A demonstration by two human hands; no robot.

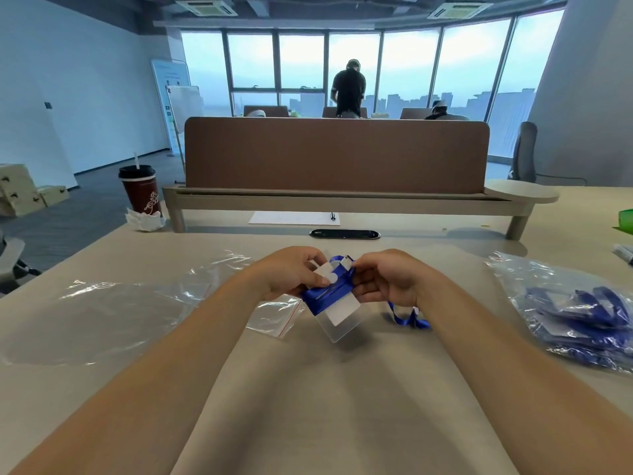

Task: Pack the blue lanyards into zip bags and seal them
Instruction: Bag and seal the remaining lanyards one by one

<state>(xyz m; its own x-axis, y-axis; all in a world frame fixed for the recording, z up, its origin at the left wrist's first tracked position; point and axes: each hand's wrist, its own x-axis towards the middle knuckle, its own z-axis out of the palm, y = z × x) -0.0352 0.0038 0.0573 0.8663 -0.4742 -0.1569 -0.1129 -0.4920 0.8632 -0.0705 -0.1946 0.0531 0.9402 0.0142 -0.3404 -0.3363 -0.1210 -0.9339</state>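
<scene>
Both hands hold one blue lanyard (327, 296) with a clear badge holder (339, 322) above the middle of the table. My left hand (294, 274) pinches the ribbon wrapped around the holder's top. My right hand (383, 279) grips the ribbon at its clip end, and a loose loop of the ribbon (407, 318) trails onto the table under that wrist. An empty zip bag (277, 315) with a red seal line lies just left of the holder.
A large clear plastic bag (113, 303) lies at the left. At the right, a clear bag (575, 313) holds several blue lanyards. A red drink cup (140, 190), a paper sheet with a pen (294, 218) and a desk divider (335, 156) stand behind.
</scene>
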